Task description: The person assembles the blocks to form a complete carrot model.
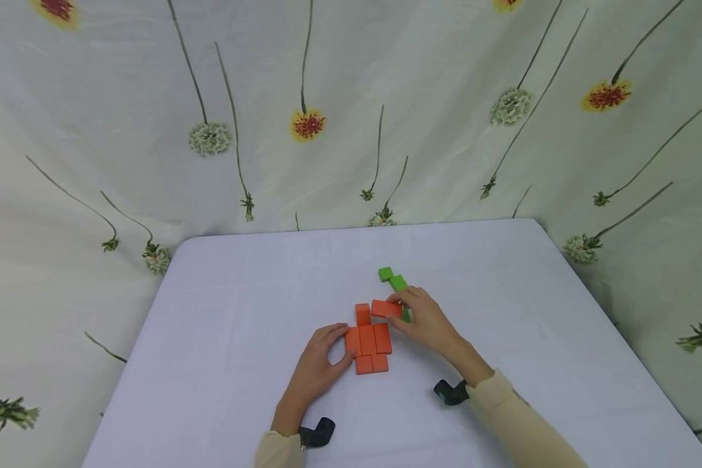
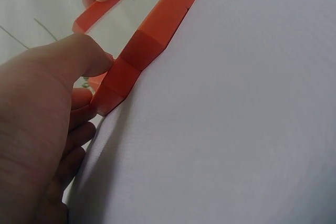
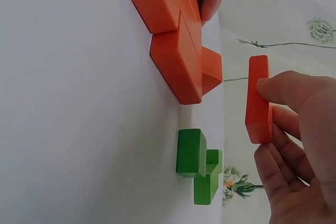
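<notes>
Head view: the right hand (image 1: 424, 320) pinches a flat orange block (image 1: 385, 308) between thumb and fingertips, holding it just above and behind the orange cluster (image 1: 367, 341) that lies near the middle of the white table (image 1: 240, 312). The left hand (image 1: 318, 364) braces the cluster's left side, thumb and fingers lightly curled against it. Green blocks (image 1: 393, 279) sit just behind the cluster, to its right. I judge this a placing step: the block must come down flush beside the upright orange piece (image 1: 363, 314) without nudging the others.

Left wrist view: the thumb (image 2: 79, 59) presses the cluster's near end (image 2: 113, 85); the carried block (image 2: 100, 9) hangs beyond it, off the cloth.

Right wrist view: the block (image 3: 258, 98) is clamped in the fingers, apart from the cluster (image 3: 176, 51), with the green blocks (image 3: 198, 163) close by. Table edges lie well away from the cluster on every side.
</notes>
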Motion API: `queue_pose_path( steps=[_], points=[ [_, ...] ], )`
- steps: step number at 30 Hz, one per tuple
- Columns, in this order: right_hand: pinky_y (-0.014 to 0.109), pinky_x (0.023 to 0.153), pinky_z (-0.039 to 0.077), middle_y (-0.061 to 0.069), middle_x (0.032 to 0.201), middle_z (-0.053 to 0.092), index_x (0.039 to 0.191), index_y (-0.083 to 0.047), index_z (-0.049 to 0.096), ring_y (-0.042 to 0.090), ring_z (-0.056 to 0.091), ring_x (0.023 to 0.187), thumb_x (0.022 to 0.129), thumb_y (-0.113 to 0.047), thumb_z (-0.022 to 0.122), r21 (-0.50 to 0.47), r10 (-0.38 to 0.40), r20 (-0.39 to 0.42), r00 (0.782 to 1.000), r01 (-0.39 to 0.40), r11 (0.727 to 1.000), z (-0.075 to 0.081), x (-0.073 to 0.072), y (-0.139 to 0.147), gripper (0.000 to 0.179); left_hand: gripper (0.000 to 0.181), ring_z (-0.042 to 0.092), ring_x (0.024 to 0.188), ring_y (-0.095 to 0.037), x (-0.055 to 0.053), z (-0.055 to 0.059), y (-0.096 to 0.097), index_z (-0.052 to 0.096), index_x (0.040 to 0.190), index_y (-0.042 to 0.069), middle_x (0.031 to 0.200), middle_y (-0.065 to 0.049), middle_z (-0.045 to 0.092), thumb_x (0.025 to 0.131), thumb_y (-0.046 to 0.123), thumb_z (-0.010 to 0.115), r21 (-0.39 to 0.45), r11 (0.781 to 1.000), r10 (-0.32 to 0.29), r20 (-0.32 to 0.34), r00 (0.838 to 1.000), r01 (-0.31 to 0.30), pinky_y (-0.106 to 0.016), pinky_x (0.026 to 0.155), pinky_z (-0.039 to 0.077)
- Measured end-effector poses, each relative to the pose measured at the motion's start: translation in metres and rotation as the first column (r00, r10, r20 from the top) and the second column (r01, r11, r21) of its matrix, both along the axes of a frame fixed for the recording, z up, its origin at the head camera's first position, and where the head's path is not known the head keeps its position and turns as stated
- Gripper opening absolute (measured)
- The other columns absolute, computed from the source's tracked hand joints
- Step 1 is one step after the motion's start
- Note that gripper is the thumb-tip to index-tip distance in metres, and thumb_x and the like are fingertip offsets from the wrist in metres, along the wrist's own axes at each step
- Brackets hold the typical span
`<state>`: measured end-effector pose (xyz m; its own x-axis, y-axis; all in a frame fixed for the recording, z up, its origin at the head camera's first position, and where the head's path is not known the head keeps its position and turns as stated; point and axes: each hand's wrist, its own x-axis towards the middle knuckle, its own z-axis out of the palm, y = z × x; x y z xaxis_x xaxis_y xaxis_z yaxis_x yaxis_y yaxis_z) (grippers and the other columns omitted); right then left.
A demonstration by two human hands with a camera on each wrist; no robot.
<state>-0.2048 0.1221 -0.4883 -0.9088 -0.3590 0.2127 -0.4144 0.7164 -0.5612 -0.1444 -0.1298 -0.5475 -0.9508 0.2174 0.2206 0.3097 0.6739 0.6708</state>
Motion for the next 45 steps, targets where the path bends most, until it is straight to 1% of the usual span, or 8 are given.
queue_pose_path(
  steps=[6,13,17,25,32,35,37,45],
  points=[
    [0.031,0.079,0.056,0.0,0.105,0.066,0.116,-0.012,0.072,0.018,0.057,0.094,0.087,-0.017,0.082,-0.027,0.006,-0.005,1.0,-0.006,1.0,0.003,0.009,0.001,0.031,0.05,0.054,0.135,-0.026,0.0,0.001,0.0,0.064,0.139,0.01,0.141,-0.006,0.062,0.093,0.024,0.078,0.012,1.0,-0.007,-0.002,1.0,0.007,-0.043,0.113,0.049],
    [0.04,0.082,0.06,0.0,0.107,0.067,0.116,-0.012,0.072,0.02,0.059,0.095,0.087,-0.015,0.083,-0.063,0.029,-0.015,0.999,-0.029,0.998,0.004,0.017,0.003,0.032,0.049,0.054,0.135,-0.025,0.0,0.0,-0.001,0.064,0.138,0.01,0.141,-0.006,0.062,0.093,0.024,0.078,0.018,1.0,-0.009,-0.004,1.0,0.009,-0.043,0.113,0.049],
    [0.041,0.083,0.06,-0.001,0.107,0.068,0.116,-0.012,0.072,0.022,0.06,0.096,0.088,-0.015,0.082,-0.076,0.044,-0.008,0.999,-0.045,0.996,0.002,0.02,0.003,0.031,0.049,0.053,0.136,-0.025,0.0,0.0,-0.001,0.064,0.138,0.01,0.141,-0.006,0.062,0.093,0.024,0.078,0.015,1.0,-0.008,-0.001,1.0,0.008,-0.043,0.113,0.048],
    [0.037,0.084,0.06,-0.004,0.107,0.068,0.116,-0.014,0.071,0.014,0.059,0.095,0.088,-0.016,0.083,-0.093,0.09,-0.019,0.996,-0.092,0.991,0.002,0.028,0.003,0.031,0.049,0.054,0.135,-0.026,0.0,0.001,-0.001,0.064,0.138,0.01,0.14,-0.006,0.062,0.093,0.023,0.078,0.025,1.0,-0.012,-0.006,1.0,0.013,-0.044,0.113,0.048],
    [0.041,0.084,0.06,-0.005,0.107,0.067,0.116,-0.016,0.07,0.02,0.061,0.097,0.088,-0.017,0.082,-0.111,0.128,-0.017,0.992,-0.129,0.985,0.001,0.037,0.007,0.03,0.049,0.055,0.133,-0.027,0.0,0.001,-0.001,0.065,0.137,0.008,0.14,-0.007,0.062,0.092,0.021,0.078,0.03,0.999,-0.024,-0.042,0.999,0.025,-0.047,0.111,0.05],
    [0.041,0.083,0.06,-0.006,0.107,0.067,0.117,-0.016,0.07,0.02,0.061,0.096,0.088,-0.016,0.082,-0.114,0.138,-0.021,0.99,-0.139,0.984,0.001,0.041,0.009,0.031,0.049,0.055,0.133,-0.027,0.0,0.001,-0.001,0.065,0.137,0.008,0.14,-0.007,0.062,0.092,0.021,0.078,0.033,0.999,-0.024,-0.04,0.999,0.026,-0.046,0.111,0.05],
    [0.04,0.083,0.06,-0.006,0.108,0.067,0.117,-0.016,0.07,0.019,0.061,0.096,0.088,-0.016,0.083,-0.117,0.141,-0.024,0.99,-0.143,0.983,0.001,0.043,0.009,0.032,0.049,0.054,0.134,-0.027,0.0,0.001,-0.001,0.064,0.138,0.009,0.14,-0.007,0.062,0.092,0.022,0.078,0.036,0.999,-0.02,-0.024,1.0,0.021,-0.045,0.113,0.048],
    [0.035,0.086,0.06,-0.005,0.111,0.066,0.118,-0.016,0.071,0.014,0.061,0.097,0.087,-0.017,0.083,-0.114,0.176,0.015,0.984,-0.173,0.978,-0.004,0.052,0.007,0.033,0.048,0.054,0.135,-0.026,-0.001,-0.001,-0.001,0.065,0.137,0.01,0.14,-0.006,0.062,0.092,0.022,0.078,0.033,0.999,-0.017,-0.016,1.0,0.017,-0.045,0.113,0.048]
  ],
)
